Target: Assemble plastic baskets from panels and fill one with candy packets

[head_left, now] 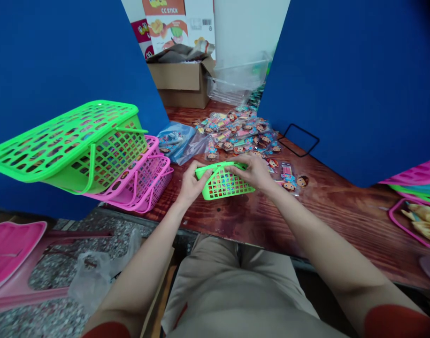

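Observation:
A small bright green plastic basket with a grid wall rests near the front edge of the wooden table, and colourful packets show through its holes. My left hand grips the basket's left end, thumb along the rim. My right hand reaches over the right side, its fingers closed at the rim and handle. Just behind the basket lies a heap of small clear packets with cartoon-figure cards. Several loose packets lie to the right of my right hand.
On the left, a large green basket is stacked on pink baskets. A blue plastic bag lies beside them. Behind stand an open cardboard box and clear trays. Blue panels flank the table; a pink stool stands lower left.

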Demonstrator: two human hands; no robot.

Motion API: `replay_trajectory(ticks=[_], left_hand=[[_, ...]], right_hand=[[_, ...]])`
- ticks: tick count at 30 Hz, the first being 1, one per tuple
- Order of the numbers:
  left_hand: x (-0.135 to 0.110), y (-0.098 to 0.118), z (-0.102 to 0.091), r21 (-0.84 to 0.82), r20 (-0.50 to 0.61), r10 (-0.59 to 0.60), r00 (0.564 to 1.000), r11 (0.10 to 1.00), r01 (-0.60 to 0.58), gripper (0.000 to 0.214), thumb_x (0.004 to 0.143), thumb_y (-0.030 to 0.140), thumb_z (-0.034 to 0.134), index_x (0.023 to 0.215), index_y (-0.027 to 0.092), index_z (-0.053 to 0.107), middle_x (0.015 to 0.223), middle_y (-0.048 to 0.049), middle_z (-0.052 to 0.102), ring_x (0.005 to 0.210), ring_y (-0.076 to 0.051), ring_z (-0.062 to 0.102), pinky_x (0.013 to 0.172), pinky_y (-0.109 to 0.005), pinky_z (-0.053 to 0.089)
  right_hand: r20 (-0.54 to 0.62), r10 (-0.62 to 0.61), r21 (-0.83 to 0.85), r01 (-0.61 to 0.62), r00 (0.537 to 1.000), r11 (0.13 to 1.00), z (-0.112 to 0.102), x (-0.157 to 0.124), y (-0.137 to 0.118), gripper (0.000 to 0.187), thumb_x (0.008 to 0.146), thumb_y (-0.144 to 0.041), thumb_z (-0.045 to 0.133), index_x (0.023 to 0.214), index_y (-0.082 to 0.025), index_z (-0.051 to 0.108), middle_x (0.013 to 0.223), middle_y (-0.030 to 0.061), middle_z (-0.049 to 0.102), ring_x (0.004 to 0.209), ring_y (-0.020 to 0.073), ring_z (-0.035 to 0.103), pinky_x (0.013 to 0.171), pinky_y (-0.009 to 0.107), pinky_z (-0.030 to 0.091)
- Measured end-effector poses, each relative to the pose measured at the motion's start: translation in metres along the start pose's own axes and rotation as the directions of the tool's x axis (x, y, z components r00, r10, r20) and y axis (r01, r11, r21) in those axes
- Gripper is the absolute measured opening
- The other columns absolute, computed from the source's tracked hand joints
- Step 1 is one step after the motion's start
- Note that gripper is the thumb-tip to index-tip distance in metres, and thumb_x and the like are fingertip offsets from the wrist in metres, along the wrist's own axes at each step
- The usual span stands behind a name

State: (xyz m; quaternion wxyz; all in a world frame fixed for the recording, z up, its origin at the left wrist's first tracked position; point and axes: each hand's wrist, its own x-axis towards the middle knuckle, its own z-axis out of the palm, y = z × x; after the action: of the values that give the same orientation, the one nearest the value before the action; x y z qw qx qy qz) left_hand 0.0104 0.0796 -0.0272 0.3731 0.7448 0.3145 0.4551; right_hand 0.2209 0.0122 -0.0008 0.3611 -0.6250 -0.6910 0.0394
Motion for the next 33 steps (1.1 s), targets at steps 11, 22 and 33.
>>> replay_trajectory(ticks=[11,22,33], left_hand=[[0.006,0.001,-0.001,0.003,0.045,0.059,0.997,0.998,-0.059,0.026,0.08,0.04,0.07,0.094,0.018,0.071,0.086,-0.0029,0.064,0.079,-0.015,0.06,0.072,-0.026,0.046],[0.006,0.012,-0.006,0.159,0.166,0.269,0.949,0.942,-0.295,0.027,0.092,0.03,0.057,0.114,0.024,0.07,0.101,-0.0057,0.069,0.092,-0.017,0.065,0.082,-0.029,0.048],[0.01,0.006,-0.002,0.129,0.092,0.26,0.961,0.954,-0.27,0.021,0.088,0.03,0.061,0.103,0.022,0.074,0.089,-0.0049,0.071,0.081,-0.017,0.065,0.075,-0.028,0.049]], right_hand=[[-0.026,0.029,-0.001,-0.029,0.999,1.0,0.001,-0.002,-0.006,0.033,0.085,-0.055,0.062,0.102,-0.03,0.076,0.096,0.0032,0.074,0.087,0.0233,0.06,0.077,0.036,0.038],[-0.028,-0.065,-0.178,0.059,0.997,0.982,0.005,-0.008,-0.009,0.034,0.092,-0.051,0.053,0.112,-0.031,0.072,0.102,0.0033,0.073,0.092,0.023,0.056,0.082,0.038,0.033],[0.035,-0.113,-0.087,0.115,0.993,0.989,0.003,-0.003,0.0,0.033,0.092,-0.048,0.055,0.114,-0.028,0.07,0.107,0.0052,0.073,0.098,0.023,0.06,0.09,0.04,0.036]])
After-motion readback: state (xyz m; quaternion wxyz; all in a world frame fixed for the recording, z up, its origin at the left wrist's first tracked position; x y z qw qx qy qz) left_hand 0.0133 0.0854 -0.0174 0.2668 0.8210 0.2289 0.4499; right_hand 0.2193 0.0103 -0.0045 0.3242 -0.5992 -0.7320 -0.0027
